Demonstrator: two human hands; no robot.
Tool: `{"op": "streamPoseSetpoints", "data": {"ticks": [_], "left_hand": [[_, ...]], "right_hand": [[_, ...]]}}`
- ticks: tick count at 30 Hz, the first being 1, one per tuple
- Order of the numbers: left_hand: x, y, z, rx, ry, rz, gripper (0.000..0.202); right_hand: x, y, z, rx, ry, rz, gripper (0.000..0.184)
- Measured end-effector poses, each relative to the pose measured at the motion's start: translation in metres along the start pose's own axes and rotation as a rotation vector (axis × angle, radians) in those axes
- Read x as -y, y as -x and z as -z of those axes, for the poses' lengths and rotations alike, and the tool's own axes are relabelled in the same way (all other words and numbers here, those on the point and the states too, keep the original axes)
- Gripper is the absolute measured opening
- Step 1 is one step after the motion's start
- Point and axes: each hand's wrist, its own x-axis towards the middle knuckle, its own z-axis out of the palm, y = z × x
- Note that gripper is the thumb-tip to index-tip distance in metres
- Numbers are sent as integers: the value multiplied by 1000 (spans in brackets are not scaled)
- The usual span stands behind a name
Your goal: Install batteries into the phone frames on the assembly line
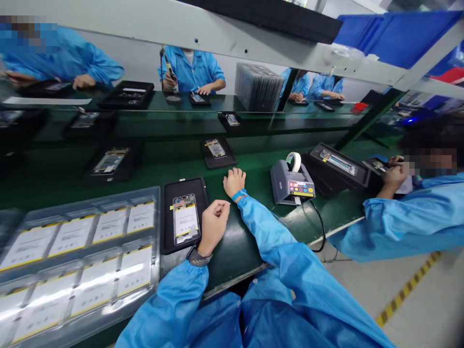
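My left hand [214,226] is closed, its fingers curled and thumb pressed in, just right of a black tray [167,227]. Whatever it may hold is hidden. In that tray lies an opened phone [186,218] with a white battery and exposed circuit parts at its top end. My right hand [235,182] rests palm down on the green bench further forward, its fingers loosely bent and slightly apart, with nothing visible in it. Ahead of it sits another black tray [226,162] with an opened phone [216,149].
A clear plastic tray [156,232] of several white batteries [141,217] covers the left side. To the right stands a grey tape dispenser [281,186] with a cable [322,224]. More phone trays lie along the bench. Co-workers in blue sit opposite and at my right.
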Motion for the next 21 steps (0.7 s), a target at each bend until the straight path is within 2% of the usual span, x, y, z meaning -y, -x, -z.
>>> {"op": "streamPoseSetpoints", "data": {"ticks": [3,5,8,10,11,12,13,14,15,16,18,21], "left_hand": [[1,-2,1,-9,12,-2,26],[1,-3,2,-4,12,3,28],[2,-3,0,25,-27,17,28],[3,-1,-3,61,-65,23,27],[4,0,-6,85,-79,23,27],[6,2,-8,111,-90,20,27],[6,4,-11,138,-98,15,27],[7,7,-14,166,-105,10,28],[8,9,-16,190,-112,4,29],[9,11,-18,212,-119,0,30],[11,13,-22,248,-128,-8,32],[15,12,-23,263,-140,-21,33]], "right_hand": [[2,35,15,85,-49,69,30],[-5,73,40,150,-89,102,27],[-35,138,105,306,-259,205,19],[-68,172,162,474,-639,275,22],[-88,183,191,439,-746,213,25],[-110,189,219,200,-799,74,28],[-135,190,245,-136,-788,-104,27],[-161,188,267,-480,-738,-337,22],[-187,183,285,-764,-671,-606,19],[-212,176,298,-836,-648,-729,18],[-254,161,309,-840,-660,-871,17],[-293,147,305,-724,-753,-981,19]]}}
